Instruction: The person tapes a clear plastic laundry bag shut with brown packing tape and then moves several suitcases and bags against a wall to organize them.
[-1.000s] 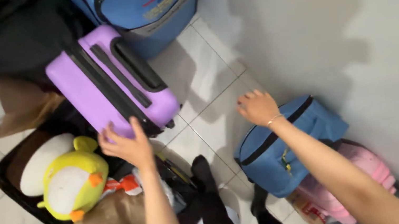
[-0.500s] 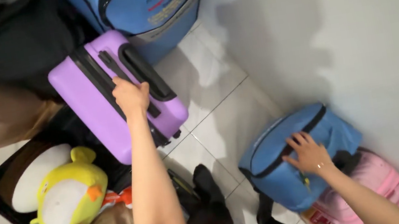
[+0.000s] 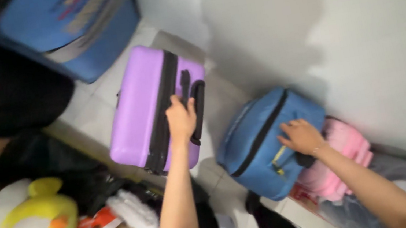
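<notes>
The left hand [image 3: 181,118] is closed around the handle of the purple suitcase [image 3: 151,111], standing beside the wall; the right hand [image 3: 301,136] rests flat on the blue bag [image 3: 265,145]; best keep the case upright and steady
</notes>
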